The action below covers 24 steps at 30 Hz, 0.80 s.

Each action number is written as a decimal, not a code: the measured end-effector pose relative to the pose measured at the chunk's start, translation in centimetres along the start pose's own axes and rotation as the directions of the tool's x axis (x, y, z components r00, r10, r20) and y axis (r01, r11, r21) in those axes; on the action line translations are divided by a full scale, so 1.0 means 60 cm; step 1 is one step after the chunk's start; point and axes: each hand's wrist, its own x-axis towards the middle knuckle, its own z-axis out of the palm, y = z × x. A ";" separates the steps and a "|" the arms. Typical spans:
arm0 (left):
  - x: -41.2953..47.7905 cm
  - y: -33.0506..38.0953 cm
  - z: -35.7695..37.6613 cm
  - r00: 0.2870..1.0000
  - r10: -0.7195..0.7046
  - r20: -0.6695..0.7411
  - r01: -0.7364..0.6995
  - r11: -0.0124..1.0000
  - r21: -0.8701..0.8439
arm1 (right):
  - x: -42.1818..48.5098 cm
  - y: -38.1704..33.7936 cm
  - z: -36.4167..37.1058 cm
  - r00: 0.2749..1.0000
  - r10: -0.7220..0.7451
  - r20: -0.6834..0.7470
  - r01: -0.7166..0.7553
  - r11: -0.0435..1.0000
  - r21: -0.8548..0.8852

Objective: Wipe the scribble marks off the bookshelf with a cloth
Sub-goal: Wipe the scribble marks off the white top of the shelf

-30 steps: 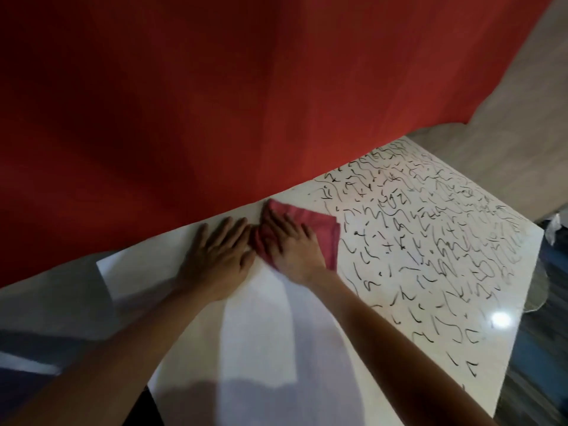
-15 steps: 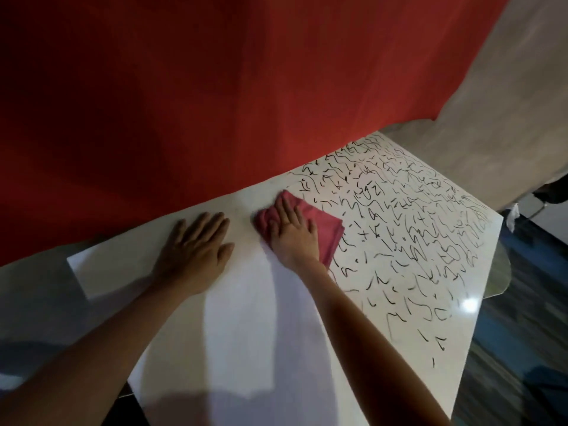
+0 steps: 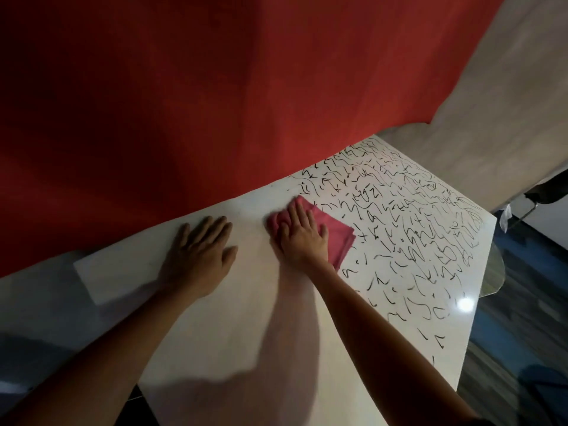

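I see right hand (image 3: 302,238) pressing straight fingers on the cloth (image 3: 336,233) near the shelf (image 3: 246,318) back edge, cloth half hidden under the palm with its left end blurred, left hand (image 3: 199,255) flat and relaxed on shelf left part, marks (image 3: 415,229) covering shelf right part.

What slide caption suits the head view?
Right hand presses a pink cloth beside scribble marks; left hand rests flat on the bookshelf.

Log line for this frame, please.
right hand presses red cloth | left hand flat on shelf top | scribbles cover right side
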 end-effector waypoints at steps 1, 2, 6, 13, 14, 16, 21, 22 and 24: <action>-0.002 0.000 -0.001 1.000 -0.006 -0.003 0.006 1.000 -0.008 | 0.013 -0.005 -0.001 1.000 0.016 0.014 -0.016 1.000 0.001; -0.004 0.001 -0.003 1.000 -0.013 -0.018 0.012 0.999 -0.045 | 0.015 -0.008 -0.002 1.000 0.018 0.019 -0.018 1.000 -0.001; -0.010 0.001 -0.010 1.000 -0.009 -0.005 0.008 0.995 -0.102 | -0.083 0.014 0.017 1.000 -0.017 0.013 0.017 0.999 -0.038; -0.009 0.001 -0.014 1.000 0.000 0.010 0.002 0.992 -0.124 | -0.368 0.087 0.051 0.979 0.011 -0.204 -0.026 0.997 -0.072; -0.010 0.003 -0.017 1.000 -0.007 0.022 0.010 0.991 -0.133 | -0.368 0.087 0.056 0.977 0.032 -0.212 -0.050 0.996 -0.077; -0.011 0.004 -0.019 0.999 -0.004 0.036 0.009 0.992 -0.128 | -0.336 0.074 0.056 0.973 0.068 -0.222 -0.092 0.991 -0.102; -0.017 0.006 -0.024 0.998 -0.036 0.056 0.042 0.994 -0.102 | -0.160 0.045 0.020 0.992 0.121 -0.040 -0.122 0.992 -0.029; -0.018 0.011 -0.026 0.997 -0.050 0.059 0.055 0.995 -0.079 | -0.132 0.041 0.017 0.992 0.128 -0.010 -0.128 0.992 -0.014; -0.017 0.028 -0.034 0.989 -0.094 0.117 0.099 0.994 -0.035 | -0.106 0.038 0.009 0.993 0.113 0.017 -0.113 0.994 -0.006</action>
